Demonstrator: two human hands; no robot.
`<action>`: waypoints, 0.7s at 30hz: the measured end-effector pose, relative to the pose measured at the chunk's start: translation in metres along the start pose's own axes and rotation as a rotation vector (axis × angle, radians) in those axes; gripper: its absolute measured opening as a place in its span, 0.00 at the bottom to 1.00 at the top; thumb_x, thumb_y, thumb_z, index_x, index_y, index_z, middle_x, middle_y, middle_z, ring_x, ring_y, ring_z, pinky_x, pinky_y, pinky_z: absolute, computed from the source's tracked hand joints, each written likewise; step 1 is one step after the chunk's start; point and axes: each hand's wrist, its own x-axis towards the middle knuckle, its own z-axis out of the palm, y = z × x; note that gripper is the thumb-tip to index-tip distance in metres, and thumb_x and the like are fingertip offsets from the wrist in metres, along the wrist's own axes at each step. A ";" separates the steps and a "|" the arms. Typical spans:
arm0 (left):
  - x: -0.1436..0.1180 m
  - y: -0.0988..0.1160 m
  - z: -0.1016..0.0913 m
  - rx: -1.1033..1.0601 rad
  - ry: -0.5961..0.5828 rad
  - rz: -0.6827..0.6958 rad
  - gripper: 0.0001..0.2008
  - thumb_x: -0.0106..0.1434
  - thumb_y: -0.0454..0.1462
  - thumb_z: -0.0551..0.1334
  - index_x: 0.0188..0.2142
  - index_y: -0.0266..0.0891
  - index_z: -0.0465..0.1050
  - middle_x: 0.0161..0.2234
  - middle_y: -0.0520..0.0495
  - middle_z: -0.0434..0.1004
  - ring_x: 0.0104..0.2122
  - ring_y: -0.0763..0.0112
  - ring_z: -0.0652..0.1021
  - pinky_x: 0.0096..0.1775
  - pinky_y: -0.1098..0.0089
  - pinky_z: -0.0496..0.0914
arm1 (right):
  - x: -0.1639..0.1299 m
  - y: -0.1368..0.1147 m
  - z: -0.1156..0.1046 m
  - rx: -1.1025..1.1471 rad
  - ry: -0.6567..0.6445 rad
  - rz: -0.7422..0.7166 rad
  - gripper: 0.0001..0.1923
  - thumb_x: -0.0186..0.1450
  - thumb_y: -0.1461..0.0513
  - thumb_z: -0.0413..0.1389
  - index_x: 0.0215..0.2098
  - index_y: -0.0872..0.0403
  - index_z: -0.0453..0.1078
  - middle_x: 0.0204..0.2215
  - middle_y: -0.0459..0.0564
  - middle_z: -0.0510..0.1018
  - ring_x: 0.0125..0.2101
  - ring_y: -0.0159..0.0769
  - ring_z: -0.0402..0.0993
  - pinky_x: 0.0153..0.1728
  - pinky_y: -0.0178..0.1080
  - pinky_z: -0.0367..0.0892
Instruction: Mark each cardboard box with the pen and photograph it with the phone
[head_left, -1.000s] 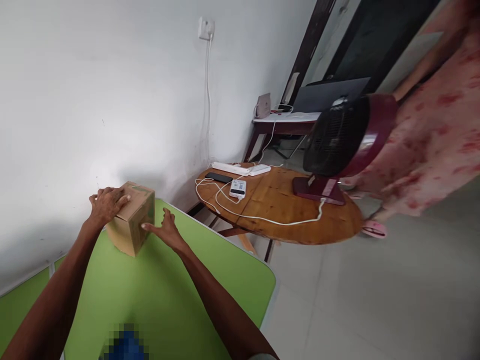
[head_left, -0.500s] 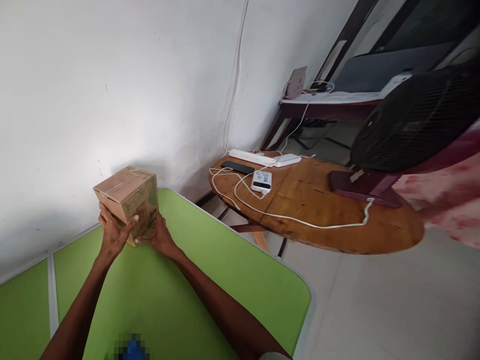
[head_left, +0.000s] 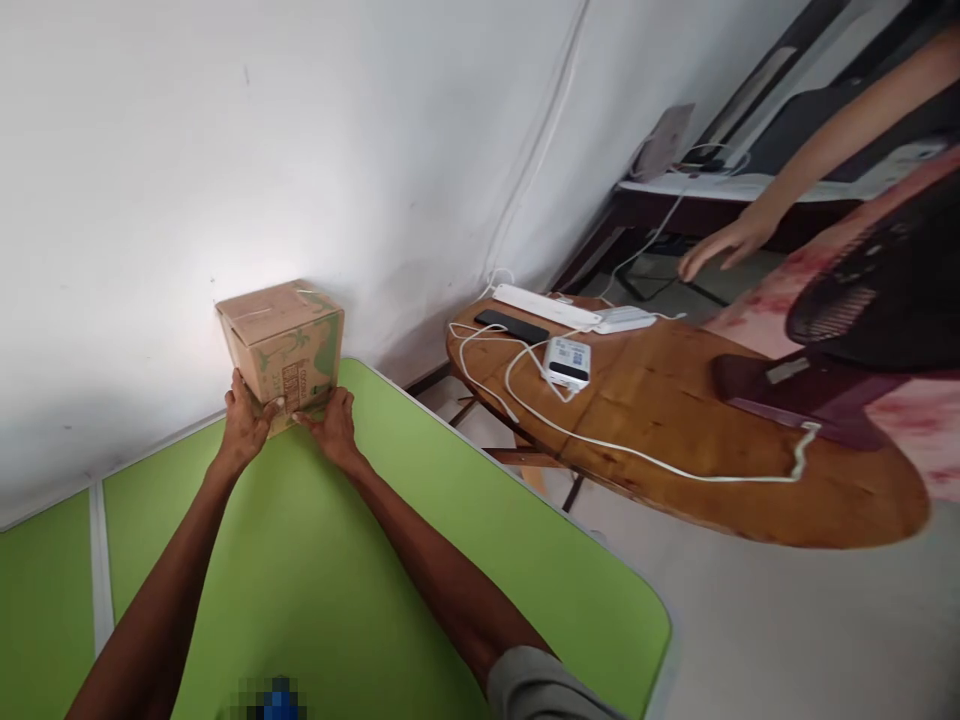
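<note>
A brown cardboard box with green print stands near the far corner of the green table, close to the white wall. My left hand grips its lower left side, thumb on the front face. On the lower right edge, my right hand holds it, its thumb also reaching across the front. The box's top looks closed, and its printed front faces me. Its back and underside are hidden.
At the right stands an oval wooden table with a power strip, a black phone, a white device and cables. A fan sits at its end. Another person's arm reaches in from the upper right.
The box has turned so its printed front faces me more squarely, and my hands sit lower on it. The view has shifted. Another person's arm has come in at the upper right.
</note>
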 end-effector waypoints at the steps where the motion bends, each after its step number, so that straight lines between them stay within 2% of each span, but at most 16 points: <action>1: 0.000 0.002 0.001 -0.017 -0.003 -0.025 0.54 0.66 0.46 0.70 0.81 0.38 0.43 0.64 0.30 0.69 0.68 0.39 0.71 0.69 0.36 0.66 | 0.000 0.001 0.000 -0.001 0.004 0.005 0.36 0.56 0.51 0.77 0.52 0.48 0.62 0.56 0.59 0.69 0.61 0.59 0.72 0.65 0.62 0.73; 4: 0.001 0.011 0.002 -0.065 -0.019 -0.094 0.56 0.62 0.46 0.74 0.80 0.34 0.46 0.65 0.27 0.70 0.69 0.35 0.70 0.69 0.36 0.65 | 0.000 -0.002 -0.004 0.004 0.011 0.013 0.34 0.57 0.50 0.77 0.50 0.49 0.63 0.55 0.61 0.70 0.63 0.62 0.69 0.66 0.63 0.71; 7: -0.007 0.024 -0.001 -0.118 -0.040 -0.147 0.59 0.61 0.48 0.76 0.80 0.29 0.47 0.69 0.19 0.66 0.72 0.29 0.66 0.71 0.35 0.63 | -0.006 -0.009 -0.011 0.007 -0.001 0.023 0.29 0.60 0.51 0.75 0.49 0.49 0.65 0.54 0.61 0.72 0.64 0.63 0.69 0.67 0.64 0.70; 10: -0.044 0.037 -0.017 -0.180 -0.052 -0.196 0.63 0.61 0.53 0.76 0.81 0.30 0.43 0.77 0.14 0.55 0.76 0.25 0.63 0.71 0.33 0.63 | -0.028 -0.021 -0.021 0.001 -0.049 0.034 0.27 0.61 0.53 0.73 0.52 0.49 0.68 0.54 0.60 0.72 0.61 0.61 0.73 0.67 0.64 0.72; 12: -0.091 0.044 -0.036 -0.225 -0.048 -0.233 0.62 0.64 0.58 0.73 0.82 0.33 0.42 0.79 0.14 0.51 0.73 0.27 0.69 0.68 0.33 0.69 | -0.052 -0.035 -0.024 0.000 -0.112 0.026 0.27 0.62 0.54 0.71 0.54 0.50 0.68 0.56 0.61 0.72 0.59 0.60 0.75 0.66 0.64 0.72; 15: -0.191 0.057 -0.073 -0.269 0.005 -0.276 0.52 0.70 0.61 0.67 0.81 0.39 0.50 0.77 0.20 0.61 0.68 0.35 0.77 0.64 0.37 0.76 | -0.102 -0.068 -0.024 0.023 -0.279 -0.035 0.25 0.65 0.53 0.68 0.56 0.51 0.70 0.60 0.63 0.73 0.57 0.58 0.78 0.64 0.64 0.73; 17: -0.265 0.072 -0.099 -0.265 0.071 -0.304 0.47 0.71 0.61 0.66 0.79 0.43 0.56 0.74 0.25 0.68 0.66 0.41 0.80 0.63 0.39 0.77 | -0.143 -0.099 -0.020 0.066 -0.435 -0.101 0.22 0.68 0.51 0.67 0.55 0.51 0.71 0.60 0.62 0.76 0.54 0.54 0.81 0.59 0.59 0.77; 19: -0.333 0.093 -0.128 -0.222 0.130 -0.273 0.39 0.74 0.58 0.66 0.78 0.48 0.62 0.72 0.31 0.73 0.64 0.47 0.82 0.62 0.43 0.80 | -0.191 -0.133 -0.016 0.131 -0.646 -0.185 0.20 0.70 0.48 0.66 0.52 0.51 0.74 0.56 0.58 0.81 0.50 0.50 0.83 0.52 0.52 0.80; 21: -0.395 0.115 -0.162 -0.081 0.211 -0.199 0.31 0.76 0.53 0.66 0.74 0.53 0.68 0.67 0.37 0.80 0.58 0.52 0.86 0.56 0.50 0.84 | -0.245 -0.164 -0.012 0.183 -0.937 -0.274 0.19 0.72 0.46 0.67 0.50 0.51 0.76 0.50 0.55 0.85 0.47 0.47 0.85 0.47 0.47 0.80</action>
